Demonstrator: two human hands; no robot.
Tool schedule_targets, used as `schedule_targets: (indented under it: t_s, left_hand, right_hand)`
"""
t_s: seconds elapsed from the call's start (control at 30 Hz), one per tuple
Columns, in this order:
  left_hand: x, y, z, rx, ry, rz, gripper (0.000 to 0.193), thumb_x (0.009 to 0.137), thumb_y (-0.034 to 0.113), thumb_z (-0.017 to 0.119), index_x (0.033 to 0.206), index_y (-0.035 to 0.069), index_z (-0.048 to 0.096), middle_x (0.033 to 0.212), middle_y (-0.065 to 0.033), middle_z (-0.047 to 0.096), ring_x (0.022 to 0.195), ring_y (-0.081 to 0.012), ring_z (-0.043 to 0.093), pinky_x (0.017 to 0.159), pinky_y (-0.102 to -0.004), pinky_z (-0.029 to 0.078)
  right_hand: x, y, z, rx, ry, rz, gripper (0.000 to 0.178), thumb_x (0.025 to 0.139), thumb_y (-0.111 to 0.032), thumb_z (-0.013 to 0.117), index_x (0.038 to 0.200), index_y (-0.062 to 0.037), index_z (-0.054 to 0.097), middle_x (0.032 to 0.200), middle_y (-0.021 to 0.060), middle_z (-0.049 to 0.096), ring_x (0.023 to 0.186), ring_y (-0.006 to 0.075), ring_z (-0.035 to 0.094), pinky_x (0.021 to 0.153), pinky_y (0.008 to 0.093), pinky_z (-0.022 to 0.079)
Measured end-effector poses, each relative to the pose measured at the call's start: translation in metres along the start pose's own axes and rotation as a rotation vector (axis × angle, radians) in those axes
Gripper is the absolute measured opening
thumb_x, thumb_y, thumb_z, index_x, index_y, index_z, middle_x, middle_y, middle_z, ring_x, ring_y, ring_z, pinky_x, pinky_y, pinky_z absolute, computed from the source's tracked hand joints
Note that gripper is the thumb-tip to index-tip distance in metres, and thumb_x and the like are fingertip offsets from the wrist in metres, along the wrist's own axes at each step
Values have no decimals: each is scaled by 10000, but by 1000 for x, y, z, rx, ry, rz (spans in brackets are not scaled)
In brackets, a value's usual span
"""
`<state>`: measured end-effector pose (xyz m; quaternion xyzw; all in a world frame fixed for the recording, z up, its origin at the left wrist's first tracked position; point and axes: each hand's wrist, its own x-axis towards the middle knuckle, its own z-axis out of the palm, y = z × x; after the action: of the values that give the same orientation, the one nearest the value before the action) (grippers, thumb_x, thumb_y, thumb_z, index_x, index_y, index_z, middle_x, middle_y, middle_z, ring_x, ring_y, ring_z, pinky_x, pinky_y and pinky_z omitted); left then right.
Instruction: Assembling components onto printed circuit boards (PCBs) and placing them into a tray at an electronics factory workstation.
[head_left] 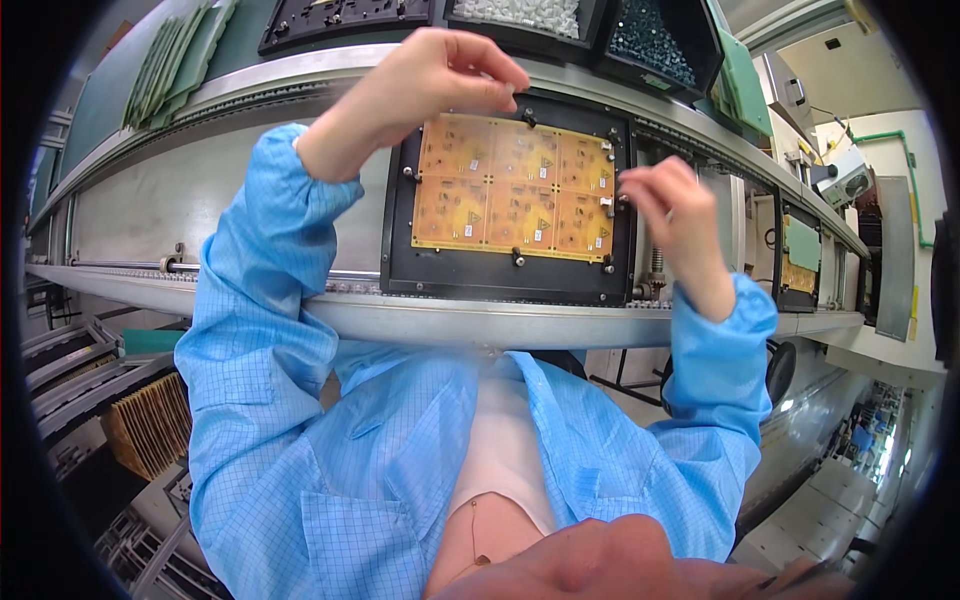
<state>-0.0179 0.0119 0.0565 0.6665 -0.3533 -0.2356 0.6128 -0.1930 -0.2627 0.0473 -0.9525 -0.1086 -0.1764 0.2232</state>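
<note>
Left hand [440, 75] and right hand [685, 208], grips narrow, contents unclear, hover by the tray's [500, 281] far and right edges, bare metal [290, 190] lying leftward.

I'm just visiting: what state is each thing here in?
Left hand: fingers curled together; whether it grips anything is unclear.
Right hand: fingers bent, blurred.
Orange circuit panel: lying flat, white parts near its right edge.
Black frame: flat, around the panel.
White-piece bin: open, well filled.
Blue-piece bin: open, holding many pieces.
Green sheets: leaning in a row.
</note>
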Motion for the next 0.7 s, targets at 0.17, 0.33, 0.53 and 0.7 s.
schedule_targets:
  t_s: [0.17,0.33,0.53,0.7]
  left_hand:
    - [-4,-15,17,41,-80,-97,158,857,17,672,1004,-21,716,902,-91,732,838,-132,692,799,-280,554]
    - [-4,-26,25,149,-88,-100,158,863,-6,651,1005,-45,705,874,-88,722,831,-135,701,785,-262,559]
    - [-3,-31,27,173,-78,-80,130,847,9,661,962,-22,715,837,-84,730,807,-126,703,756,-264,561]
    - [6,-38,28,608,0,107,188,825,129,679,992,52,716,859,-106,727,777,-242,711,744,-327,556]
  right_hand:
    - [91,81,-1,-296,263,-122,131,881,-145,703,969,-54,737,900,114,686,775,280,657,691,359,527]
    - [152,105,24,-448,55,-26,174,864,-207,715,970,-75,755,914,144,710,852,324,676,796,416,538]
    - [165,101,41,-525,-102,59,182,849,-225,727,930,-64,755,905,171,718,893,352,690,846,428,547]
    - [163,90,44,-301,114,0,164,867,-172,706,965,-41,705,872,147,723,820,323,702,748,392,559]
